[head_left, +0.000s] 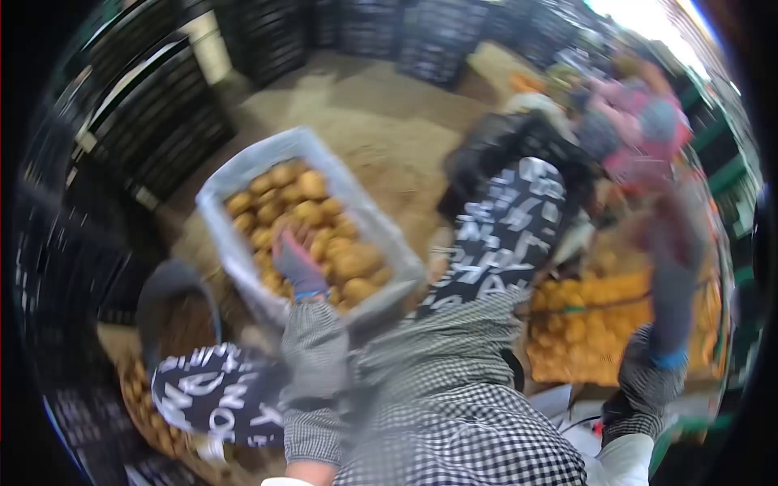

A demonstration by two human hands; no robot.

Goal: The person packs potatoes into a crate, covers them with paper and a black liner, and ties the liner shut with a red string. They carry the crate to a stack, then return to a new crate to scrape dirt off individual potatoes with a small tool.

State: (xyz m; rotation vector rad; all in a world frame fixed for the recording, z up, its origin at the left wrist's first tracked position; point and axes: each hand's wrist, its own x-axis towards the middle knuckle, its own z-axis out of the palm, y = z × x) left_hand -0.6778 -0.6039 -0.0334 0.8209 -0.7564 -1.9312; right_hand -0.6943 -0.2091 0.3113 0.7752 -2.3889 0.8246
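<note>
My left hand (pixel 297 263), in a grey and reddish glove, reaches down onto the potatoes (pixel 344 257) in a crate lined with pale plastic (pixel 243 158). Its fingers are stretched out over them. On the other side, my right hand (pixel 668 231), gloved too, is raised over an orange mesh sack (pixel 600 364) of potatoes. Motion smears its fingers, so I cannot tell whether they hold anything. Checked sleeves cover both my forearms, and a checked apron (pixel 470 437) covers my lap.
A dark bucket (pixel 182 312) with brown contents stands left of the crate. More potatoes (pixel 150 405) lie at lower left. Stacked black crates (pixel 158 121) line the left and back. A person in pink (pixel 628 125) works at upper right, near a black plastic bag (pixel 519 142).
</note>
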